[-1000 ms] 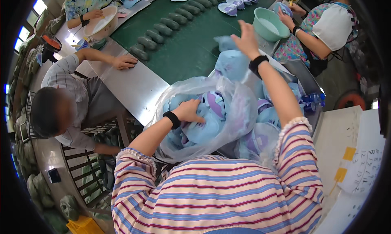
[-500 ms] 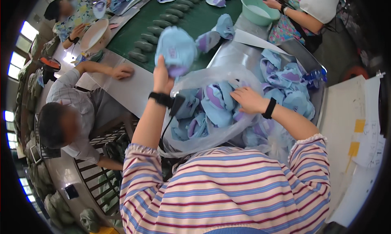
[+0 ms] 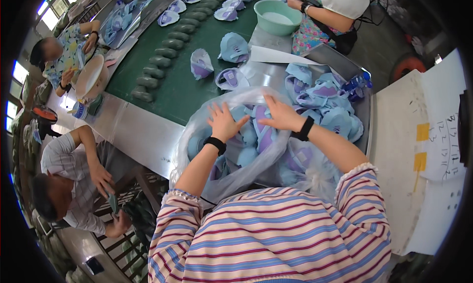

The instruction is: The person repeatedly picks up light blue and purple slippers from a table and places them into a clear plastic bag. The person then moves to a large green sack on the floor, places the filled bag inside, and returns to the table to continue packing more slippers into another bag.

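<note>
In the head view, the left hand (image 3: 225,124) is held at the centre of the frame, palm down, fingers spread wide; the right hand (image 3: 283,114) is held just right of it, fingers loosely parted; nothing is seen gripped by either, and whether the pieces beneath are touched cannot be told. Both are placed over the mouth of a clear plastic bag (image 3: 256,172), at centre, in which blue-and-purple fabric pieces (image 3: 249,156) are heaped; a knotted plastic bag (image 3: 300,158) is set just right of it. Three similar loose pieces (image 3: 201,65) are laid beyond the hands, above centre; to the right, a metal tray (image 3: 265,72) is piled with more pieces (image 3: 325,91). On the green surface (image 3: 180,104), a line of dark green rounded shapes (image 3: 160,62) is stretched toward the top edge; a mint-green basin (image 3: 277,28) is placed at upper right of centre, near a seated co-worker (image 3: 327,17); at lower left, a dark green object (image 3: 113,203) is held by another person (image 3: 74,174).
</note>
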A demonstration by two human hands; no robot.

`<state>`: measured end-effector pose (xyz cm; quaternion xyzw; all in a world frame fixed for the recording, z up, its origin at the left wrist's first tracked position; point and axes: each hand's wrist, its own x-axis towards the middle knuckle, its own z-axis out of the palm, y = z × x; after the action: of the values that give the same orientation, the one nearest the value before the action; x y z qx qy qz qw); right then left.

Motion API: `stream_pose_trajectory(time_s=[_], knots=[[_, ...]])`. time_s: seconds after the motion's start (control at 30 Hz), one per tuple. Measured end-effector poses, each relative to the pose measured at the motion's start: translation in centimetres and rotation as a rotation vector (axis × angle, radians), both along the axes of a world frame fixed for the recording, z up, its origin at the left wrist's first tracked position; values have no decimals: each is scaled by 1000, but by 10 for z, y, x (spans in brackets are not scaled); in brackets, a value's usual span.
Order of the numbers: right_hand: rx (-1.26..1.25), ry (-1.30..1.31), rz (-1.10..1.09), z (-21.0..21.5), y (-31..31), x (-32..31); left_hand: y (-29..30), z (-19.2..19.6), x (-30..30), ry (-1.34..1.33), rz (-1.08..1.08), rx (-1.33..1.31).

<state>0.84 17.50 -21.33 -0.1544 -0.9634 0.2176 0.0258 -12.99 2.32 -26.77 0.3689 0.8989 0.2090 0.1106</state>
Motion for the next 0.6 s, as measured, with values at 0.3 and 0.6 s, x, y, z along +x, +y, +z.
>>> stream_pose_trajectory(time_s=[0.3,0.6], knots=[[21,-439,132,-20,10,-20,-31,1,-1,99,-228,92],[-207,-184,274,-28,16,31,-4,-6,-31,-396,-278,-163]])
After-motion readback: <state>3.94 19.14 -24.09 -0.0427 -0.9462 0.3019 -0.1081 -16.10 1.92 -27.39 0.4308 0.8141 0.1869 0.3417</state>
